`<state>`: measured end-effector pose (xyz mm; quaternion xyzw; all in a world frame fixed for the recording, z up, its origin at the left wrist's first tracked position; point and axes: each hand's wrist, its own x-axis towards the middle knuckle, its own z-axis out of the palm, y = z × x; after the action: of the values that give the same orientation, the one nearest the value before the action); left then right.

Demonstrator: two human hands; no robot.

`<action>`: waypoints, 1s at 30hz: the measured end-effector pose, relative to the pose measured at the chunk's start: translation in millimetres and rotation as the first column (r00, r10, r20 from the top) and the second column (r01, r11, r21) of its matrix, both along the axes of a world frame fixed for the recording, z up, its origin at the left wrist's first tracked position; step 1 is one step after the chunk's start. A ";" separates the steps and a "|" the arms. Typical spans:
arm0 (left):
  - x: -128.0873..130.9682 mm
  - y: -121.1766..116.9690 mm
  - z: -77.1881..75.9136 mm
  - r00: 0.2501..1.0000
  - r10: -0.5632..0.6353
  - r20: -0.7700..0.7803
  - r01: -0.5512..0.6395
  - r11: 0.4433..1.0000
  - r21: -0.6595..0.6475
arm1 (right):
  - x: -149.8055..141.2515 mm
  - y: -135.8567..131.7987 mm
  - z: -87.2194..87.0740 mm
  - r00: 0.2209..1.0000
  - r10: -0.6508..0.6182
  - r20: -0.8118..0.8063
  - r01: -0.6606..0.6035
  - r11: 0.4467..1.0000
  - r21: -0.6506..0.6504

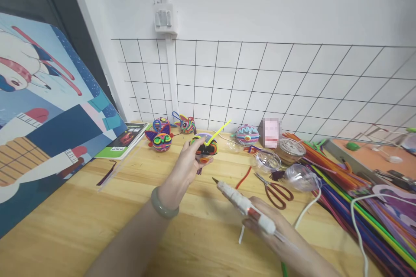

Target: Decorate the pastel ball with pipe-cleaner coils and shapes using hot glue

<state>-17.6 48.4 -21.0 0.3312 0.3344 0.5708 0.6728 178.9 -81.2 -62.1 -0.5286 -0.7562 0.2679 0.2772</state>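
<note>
My left hand [182,164], with a jade-like bangle at the wrist, is closed around a small ornament [212,149] covered partly in black, orange and multicoloured pipe cleaner. A bent yellow pipe cleaner [221,130] sticks up from it to the right; whether it is fixed there I cannot tell. In my right hand [273,227] is a white hot glue gun [237,198], its nozzle pointing up and left, apart from the ornament. Near the glue gun lie a short red pipe cleaner [244,177] and brown-handled scissors [274,191].
Finished-looking ornaments [161,136] stand by the wall grid, with a striped ball [247,135] farther right. Clear plastic half-shells [268,161], a round tin [290,151] and bundled pipe cleaners [360,225] crowd the right side. A white cord [308,210] crosses there. A picture board [58,125] leans at left.
</note>
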 end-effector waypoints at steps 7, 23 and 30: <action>15.6 -9.3 -5.6 0.998 -0.046 -0.036 0.044 0.998 -0.052 | 2.1 -14.8 0.5 0.969 -0.124 -0.212 0.152 0.980 0.124; 41.5 -27.7 -20.7 0.992 -0.083 -0.092 0.073 0.992 -0.102 | -1.5 -21.0 -7.3 0.953 -0.283 -0.106 0.301 0.916 0.265; 42.2 -30.3 -22.0 0.990 -0.101 -0.097 0.092 0.991 -0.096 | -3.6 -22.9 -0.7 0.952 -0.273 -0.137 0.301 0.915 0.269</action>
<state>24.7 18.1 -42.9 0.3446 0.3775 0.5040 0.6962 175.3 -104.1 -62.8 -0.5747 -0.6869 0.1373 0.4232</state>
